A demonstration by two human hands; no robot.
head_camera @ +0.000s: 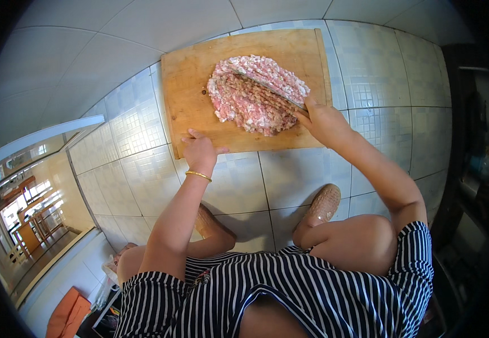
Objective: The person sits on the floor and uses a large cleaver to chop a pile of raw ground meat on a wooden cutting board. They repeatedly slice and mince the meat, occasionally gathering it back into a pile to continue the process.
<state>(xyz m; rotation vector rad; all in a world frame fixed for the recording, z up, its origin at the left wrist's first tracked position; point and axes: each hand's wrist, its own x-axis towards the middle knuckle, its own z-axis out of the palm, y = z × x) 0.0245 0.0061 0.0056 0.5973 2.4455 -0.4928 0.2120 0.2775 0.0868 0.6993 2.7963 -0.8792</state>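
Observation:
A wide mound of minced meat [253,101] lies on a wooden cutting board [189,76] on the tiled floor. My right hand [322,120] grips a knife [269,89] at the right of the mound; its handle is hidden in my fingers. The blade runs up and left across the meat, its edge down in or on it. My left hand [201,150] rests on the near left corner of the board with its fingers spread, holding nothing, a gold bangle [198,175] at the wrist.
My shoes [325,203] stand on the floor tiles [244,181] just this side of the board. A tiled wall [113,46] rises behind it. At left are a doorway with a pale frame [54,270] and an orange item [68,312]; dark shelving or furniture [468,169] stands at right.

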